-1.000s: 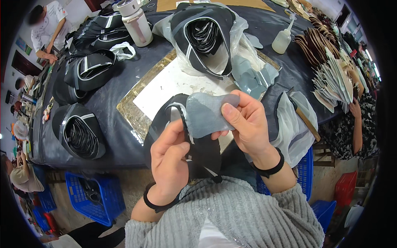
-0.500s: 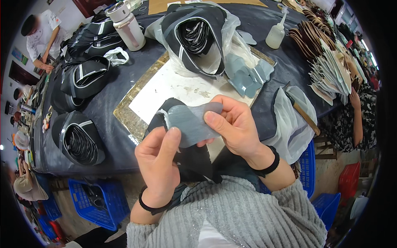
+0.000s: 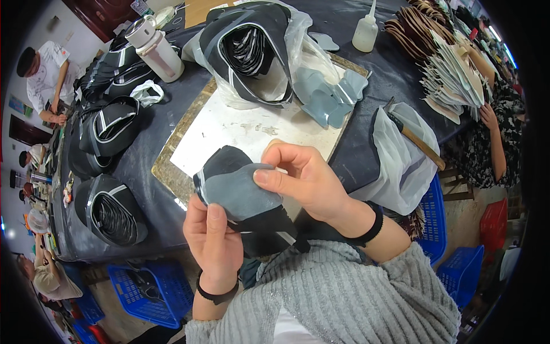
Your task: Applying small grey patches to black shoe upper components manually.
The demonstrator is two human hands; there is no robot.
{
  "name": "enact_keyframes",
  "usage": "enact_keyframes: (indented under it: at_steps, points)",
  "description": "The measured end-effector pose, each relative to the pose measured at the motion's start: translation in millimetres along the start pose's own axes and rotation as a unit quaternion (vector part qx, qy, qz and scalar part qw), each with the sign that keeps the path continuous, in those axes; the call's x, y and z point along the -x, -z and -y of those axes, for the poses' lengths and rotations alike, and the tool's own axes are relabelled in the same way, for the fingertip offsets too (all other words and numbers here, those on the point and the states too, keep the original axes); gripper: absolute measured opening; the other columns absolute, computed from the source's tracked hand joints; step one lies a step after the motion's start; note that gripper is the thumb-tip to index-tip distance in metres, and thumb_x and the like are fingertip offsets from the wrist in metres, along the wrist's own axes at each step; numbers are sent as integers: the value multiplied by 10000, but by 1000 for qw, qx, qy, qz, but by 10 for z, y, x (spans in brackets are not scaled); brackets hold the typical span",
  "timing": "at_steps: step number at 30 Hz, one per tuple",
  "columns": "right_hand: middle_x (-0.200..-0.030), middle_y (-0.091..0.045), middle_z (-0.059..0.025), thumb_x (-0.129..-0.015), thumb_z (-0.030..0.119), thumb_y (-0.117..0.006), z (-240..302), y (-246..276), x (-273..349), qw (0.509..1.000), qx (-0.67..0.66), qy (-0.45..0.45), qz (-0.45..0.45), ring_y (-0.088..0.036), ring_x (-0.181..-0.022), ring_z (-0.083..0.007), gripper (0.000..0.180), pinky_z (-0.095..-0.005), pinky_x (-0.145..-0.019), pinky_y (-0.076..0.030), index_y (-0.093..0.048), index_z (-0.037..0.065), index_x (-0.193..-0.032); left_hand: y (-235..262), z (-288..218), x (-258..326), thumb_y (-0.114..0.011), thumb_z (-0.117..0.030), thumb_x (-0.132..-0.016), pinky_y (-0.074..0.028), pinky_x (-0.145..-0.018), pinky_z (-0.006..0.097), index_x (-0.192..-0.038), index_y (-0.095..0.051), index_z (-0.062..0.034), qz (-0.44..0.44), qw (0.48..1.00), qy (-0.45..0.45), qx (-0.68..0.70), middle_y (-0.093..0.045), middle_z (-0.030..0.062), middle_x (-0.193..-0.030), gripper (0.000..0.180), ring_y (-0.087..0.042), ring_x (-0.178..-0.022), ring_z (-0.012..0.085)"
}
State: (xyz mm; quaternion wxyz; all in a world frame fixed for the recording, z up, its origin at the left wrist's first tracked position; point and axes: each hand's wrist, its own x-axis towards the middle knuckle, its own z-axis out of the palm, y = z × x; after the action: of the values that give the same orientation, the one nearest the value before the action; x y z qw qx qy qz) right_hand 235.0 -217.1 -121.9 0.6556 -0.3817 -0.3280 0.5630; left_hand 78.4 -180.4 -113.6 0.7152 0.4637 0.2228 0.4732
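Together, the left hand (image 3: 213, 243) is gripping the black piece (image 3: 264, 226) and the patch (image 3: 238, 192) lying over it, while the right hand (image 3: 306, 182) is pinching the patch's right edge.

No lettering, number, label or sign can be read on anything in the head camera's view.

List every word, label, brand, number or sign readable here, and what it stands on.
No text is readable.
Grey patch and black piece in the hands: no lettering visible.
White board: worn dark marks, no legible lettering.
Co-worker's white shirt, far left: any print too small and blurred to read.
Wall picture, left: too small and blurred to read.
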Motion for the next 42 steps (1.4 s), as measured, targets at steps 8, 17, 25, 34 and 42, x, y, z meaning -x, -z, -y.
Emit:
enact_keyframes:
  at_steps: [8, 17, 25, 34, 42]
  points:
    - [-859, -576, -19, -857, 102, -590, -156, -49, 219, 975, -180, -93, -90, -538, -747, -59, 124, -183, -697, -444, -558, 12, -935, 316, 230, 102, -518, -163, -899, -407, -899, 337, -1009, -507, -8, 69, 995, -12, -68, -583, 93, -1050, 191, -541, -993, 164]
    - [-874, -560, -58, -795, -3, -634, -59, -115, 366, 983, -176, -11, -47, -546, -820, -81, 538, -207, -728, -444, -309, 47, -1220, 248, 112, 135, -555, -118, -879, -368, -658, 185, -876, -525, -11, 58, 986, -60, -144, -562, 16, -831, 111, -447, -727, 36]
    - [-915, -571, -76, -756, -37, -658, -75, -86, 302, 993, -75, 82, 35, -553, -860, -114, 630, -233, -772, -443, -278, 66, -1247, -31, -183, -5, -598, -33, -819, -458, -785, 254, -982, -540, 34, -28, 990, 131, -43, -606, 71, -968, 185, -562, -913, 120]
    - [-1039, -574, -116, -753, -45, -649, -3, -41, 281, 995, -57, 39, 74, -561, -929, -135, 603, -258, -790, -458, -309, 61, -1238, -38, -80, -8, -636, 33, -768, -463, -786, 249, -1315, -258, 18, 1, 998, 38, -50, -617, 117, -977, 665, -592, -880, 144]
    - [-781, -574, -23, -812, -6, -584, 97, 1, 248, 999, 4, -5, 45, -534, -711, -79, 403, -194, -637, -400, -393, 30, -1165, -29, -39, -39, -619, -4, -790, -445, -876, 302, -1370, -129, 23, 96, 981, -51, -159, -489, 184, -1194, 760, -546, -1042, 222]
